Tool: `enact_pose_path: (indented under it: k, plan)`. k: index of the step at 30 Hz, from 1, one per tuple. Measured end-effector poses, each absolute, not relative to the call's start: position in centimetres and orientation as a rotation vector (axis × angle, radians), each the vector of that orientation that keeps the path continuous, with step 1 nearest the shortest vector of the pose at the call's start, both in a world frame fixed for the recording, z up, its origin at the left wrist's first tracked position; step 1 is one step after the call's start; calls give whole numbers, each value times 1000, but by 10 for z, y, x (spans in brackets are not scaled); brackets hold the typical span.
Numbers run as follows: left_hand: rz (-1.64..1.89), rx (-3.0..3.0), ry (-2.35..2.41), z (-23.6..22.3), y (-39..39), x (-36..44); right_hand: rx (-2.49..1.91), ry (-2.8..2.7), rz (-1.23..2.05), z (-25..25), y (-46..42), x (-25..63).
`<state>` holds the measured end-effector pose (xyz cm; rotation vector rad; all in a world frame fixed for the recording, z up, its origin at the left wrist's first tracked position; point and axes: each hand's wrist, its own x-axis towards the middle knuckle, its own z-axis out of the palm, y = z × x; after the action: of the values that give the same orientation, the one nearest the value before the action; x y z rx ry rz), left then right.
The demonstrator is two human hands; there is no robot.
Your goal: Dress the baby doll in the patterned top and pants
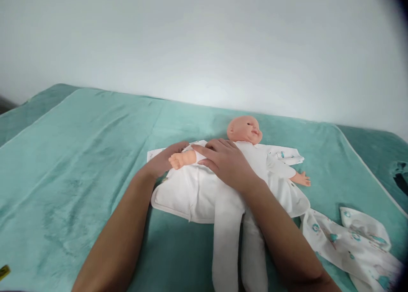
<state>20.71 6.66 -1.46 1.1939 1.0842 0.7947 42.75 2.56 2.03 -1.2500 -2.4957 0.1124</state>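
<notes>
A baby doll [244, 160] with a cloth body lies on its back, its head turned to the right. Under it a white baby shirt [185, 194] with a small print on its inside-out or turned sleeves is spread open. My right hand [231, 164] is closed around the doll's upper arm near the shoulder, thumb and fingers on either side. Behind the doll's forearm, my left hand [164, 158] is curled at the shirt's left sleeve; its fingertips are partly hidden. The doll's plastic hand [178, 160] points left between my hands. Its other arm [299, 178] stretches out right.
A green blanket [79, 156] covers the surface, with a white wall [191, 49] behind. Printed baby cloth [353, 245] lies crumpled at the lower right. The doll's soft legs [228, 241] reach toward me. A small yellow object [4, 271] shows at the lower left.
</notes>
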Motion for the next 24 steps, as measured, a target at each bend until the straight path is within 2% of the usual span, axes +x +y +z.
enact_pose_path:
  k: [9, 18, 24]
  plan:
    - [771, 900, 975, 5, 63, 184, -1444, -2431, -33, 16, 22, 433]
    - [721, 996, 792, -9, 53, 199, -1570, -2391, -167, 5, 18, 421]
    - [913, 958, 688, 4, 41, 213, -1615, -2291, -159, 4, 21, 426]
